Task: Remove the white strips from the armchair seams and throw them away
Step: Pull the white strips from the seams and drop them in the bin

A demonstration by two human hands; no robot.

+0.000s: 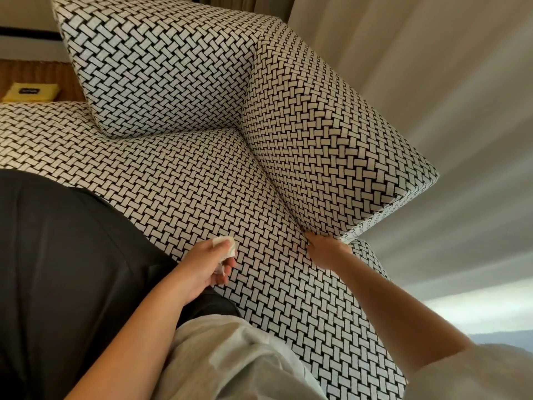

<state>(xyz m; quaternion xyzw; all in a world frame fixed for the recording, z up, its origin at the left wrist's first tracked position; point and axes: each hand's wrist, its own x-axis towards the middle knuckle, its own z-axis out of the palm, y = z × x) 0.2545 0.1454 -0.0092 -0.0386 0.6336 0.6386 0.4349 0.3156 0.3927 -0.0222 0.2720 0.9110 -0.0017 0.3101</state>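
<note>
The person wears a loose, off-white, finely ribbed short-sleeved top [230, 356], its right sleeve [473, 373] ending above a bare forearm [403, 307], and just left of the top a smooth, dark, faintly glossy lower garment [72, 269].

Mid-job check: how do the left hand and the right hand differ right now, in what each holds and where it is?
The left hand grips crumpled white strips; the right hand shows no strip. The left hand is over the open seat cushion with its curled fingers in view; the right hand's fingertips are tucked into the seam beside the armrest, so what it grasps cannot be told. Both are bare and at the seat's front.
</note>
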